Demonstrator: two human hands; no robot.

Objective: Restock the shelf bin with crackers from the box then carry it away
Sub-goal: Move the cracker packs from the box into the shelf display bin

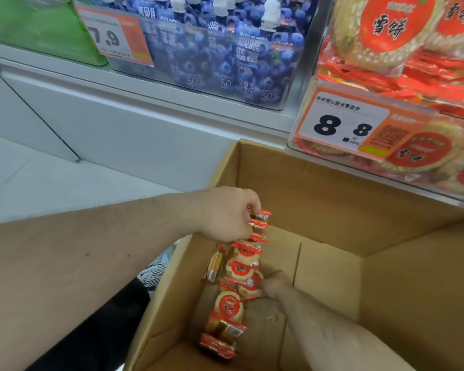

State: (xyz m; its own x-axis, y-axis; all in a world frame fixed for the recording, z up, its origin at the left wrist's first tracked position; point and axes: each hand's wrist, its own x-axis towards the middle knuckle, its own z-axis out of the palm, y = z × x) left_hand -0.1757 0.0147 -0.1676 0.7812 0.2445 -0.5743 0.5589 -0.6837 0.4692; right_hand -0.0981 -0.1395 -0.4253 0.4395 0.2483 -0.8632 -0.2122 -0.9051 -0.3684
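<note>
An open cardboard box (332,199) stands on the floor below the shelf. Several red-and-white cracker packets (229,307) lie on its bottom at the left. My left hand (225,212) hovers over the box's left wall and grips a bunch of cracker packets (245,261) by their red top edges, so they hang down. My right hand (275,286) reaches deep into the box and pinches the red edge of a packet beside the hanging bunch. The clear shelf bin (332,153) at the upper right is heaped with the same crackers.
An orange 8.8 price tag (343,124) is fixed to the bin's front. A clear bin of blue drink pouches (217,57) with a 7.9 tag sits to the left, next to a green bin (38,28). The white shelf base and pale floor lie left of the box.
</note>
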